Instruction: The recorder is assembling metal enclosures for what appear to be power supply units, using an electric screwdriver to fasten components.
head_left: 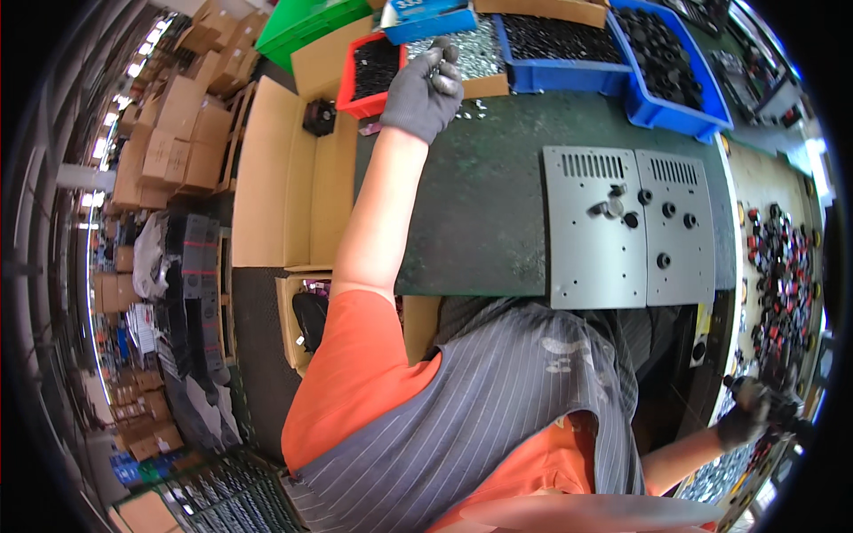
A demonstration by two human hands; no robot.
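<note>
My left hand, in a grey glove, reaches to the far side of the workbench. Its fingers are curled together over the edge of an open cardboard box of small silvery parts; what they pinch, if anything, is too small to make out. Off to the lower right, my right hand, also gloved, is closed around a black power-tool-like object, whose exact kind is unclear. Two grey metal panels with slotted vents lie side by side on the bench. Several black round rubber-like feet rest on them.
A red bin and blue bins of black parts line the bench's back edge, below a green crate. An open cardboard carton stands left. Many small parts cover a surface at right.
</note>
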